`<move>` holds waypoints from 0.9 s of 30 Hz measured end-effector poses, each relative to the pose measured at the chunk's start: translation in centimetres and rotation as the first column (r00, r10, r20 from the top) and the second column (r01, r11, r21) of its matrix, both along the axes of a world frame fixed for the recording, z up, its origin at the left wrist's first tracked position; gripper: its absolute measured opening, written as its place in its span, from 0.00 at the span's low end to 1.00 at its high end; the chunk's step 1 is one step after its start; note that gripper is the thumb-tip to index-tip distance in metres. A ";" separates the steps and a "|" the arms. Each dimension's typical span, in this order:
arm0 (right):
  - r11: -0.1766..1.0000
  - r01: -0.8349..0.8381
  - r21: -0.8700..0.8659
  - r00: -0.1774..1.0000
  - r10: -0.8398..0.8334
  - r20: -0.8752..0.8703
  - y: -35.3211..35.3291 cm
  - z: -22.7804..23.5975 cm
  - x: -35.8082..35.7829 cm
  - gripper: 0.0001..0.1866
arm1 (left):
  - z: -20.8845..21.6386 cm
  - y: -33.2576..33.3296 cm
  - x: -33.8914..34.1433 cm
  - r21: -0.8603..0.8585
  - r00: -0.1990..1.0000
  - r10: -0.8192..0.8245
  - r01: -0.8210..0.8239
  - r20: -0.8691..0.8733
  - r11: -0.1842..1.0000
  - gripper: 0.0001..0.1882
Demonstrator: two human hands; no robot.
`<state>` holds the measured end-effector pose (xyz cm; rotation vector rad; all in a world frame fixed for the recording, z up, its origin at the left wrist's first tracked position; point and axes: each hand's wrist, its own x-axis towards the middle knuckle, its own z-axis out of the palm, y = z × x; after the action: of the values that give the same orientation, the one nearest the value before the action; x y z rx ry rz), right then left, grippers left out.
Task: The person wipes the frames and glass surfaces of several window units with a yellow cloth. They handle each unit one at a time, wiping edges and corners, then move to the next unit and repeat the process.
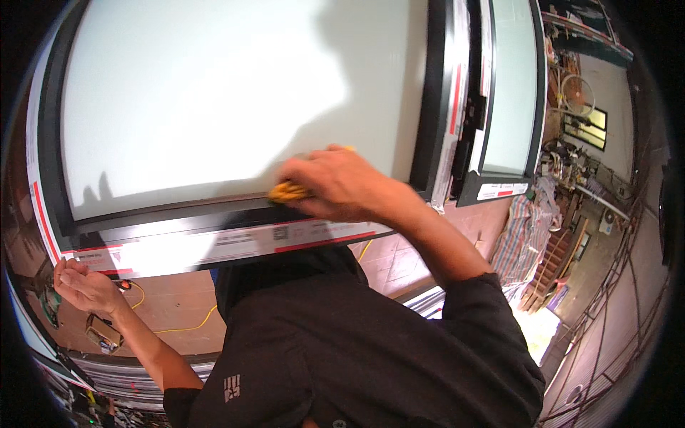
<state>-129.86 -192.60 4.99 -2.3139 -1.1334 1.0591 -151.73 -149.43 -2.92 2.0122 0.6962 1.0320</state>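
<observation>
A large dark-framed window panel [214,93] with pale glass lies in front of me, with printed protective tape along its outer edges. My right hand [332,184] is closed round a yellow cloth [289,192], pressed to the inner edge of the near frame bar, where glass and frame meet. Most of the cloth is hidden under the fingers; the hand is slightly blurred. At the near left corner my left hand [87,287] has its curled fingers against the outer edge of the window frame [168,251].
A second, narrower framed panel [510,93] stands at the right. Below lie a yellow cable [189,327] and a small box of items [104,334]. Striped sheeting [510,239], a wooden rack [553,264] and stacked profiles [143,378] are farther out.
</observation>
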 end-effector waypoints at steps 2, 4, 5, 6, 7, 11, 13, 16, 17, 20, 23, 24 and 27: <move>0.986 0.009 -0.167 0.998 0.001 0.061 -6.1 1.8 0.8 0.18 | -0.3 0.7 0.0 -0.003 0.998 0.056 -0.056 0.010 0.998 0.19; 0.948 0.000 -0.318 0.992 0.039 0.117 -10.6 3.5 1.5 0.18 | -0.7 1.2 -0.1 0.070 0.997 0.079 -0.078 -0.010 0.994 0.19; 0.913 -0.003 -0.409 0.987 0.067 0.143 -12.2 4.0 1.6 0.18 | -0.9 1.4 -0.2 0.113 0.995 0.095 -0.093 -0.013 0.989 0.19; 0.899 0.002 -0.438 0.984 0.076 0.160 -13.5 4.3 1.7 0.17 | -1.0 1.5 -0.3 0.197 0.989 0.136 -0.120 -0.066 0.973 0.20; 0.900 -0.019 -0.435 0.982 0.098 0.160 -14.3 4.1 1.7 0.16 | -1.1 1.6 -0.4 0.169 0.985 0.154 -0.139 -0.080 0.976 0.20; 0.903 -0.037 -0.428 0.983 0.110 0.147 -14.4 1.9 1.5 0.15 | -1.3 1.9 -0.5 0.132 0.927 0.329 -0.309 -0.179 0.942 0.18; 0.926 -0.004 -0.378 0.987 0.066 0.149 -12.7 1.2 1.3 0.15 | -1.0 2.0 -0.5 0.223 0.967 0.239 -0.214 -0.090 0.951 0.17; 0.983 0.132 -0.130 0.980 -0.110 0.165 -7.8 1.5 -0.5 0.15 | -0.6 1.0 -0.6 0.141 0.939 0.311 -0.291 -0.147 0.946 0.15; 0.979 0.186 -0.088 0.978 -0.176 0.112 -5.3 1.5 -1.0 0.15 | -0.5 0.4 -0.4 0.032 0.955 0.281 -0.279 -0.099 0.960 0.14; 0.985 0.149 0.086 0.987 -0.154 0.056 3.8 0.1 -2.4 0.14 | -0.4 -1.6 0.5 0.057 0.977 0.209 -0.206 -0.046 0.977 0.21; 0.971 0.108 0.213 0.994 -0.107 -0.018 14.2 -1.4 -3.4 0.14 | 0.4 -2.9 1.4 0.027 0.987 0.161 -0.161 -0.019 0.987 0.25; 0.971 0.085 0.223 0.996 -0.079 -0.032 18.0 -1.8 -3.7 0.14 | 0.8 -3.1 1.6 0.027 0.990 0.143 -0.143 -0.011 0.989 0.25; 0.923 0.038 0.382 0.998 -0.013 -0.066 27.9 -3.0 -4.2 0.15 | 1.5 -3.4 1.8 0.016 0.995 0.101 -0.101 0.021 0.995 0.27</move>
<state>-134.03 -164.66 1.96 -1.9690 -1.1640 0.8071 -149.98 -152.85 -1.47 1.9956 0.7876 1.1197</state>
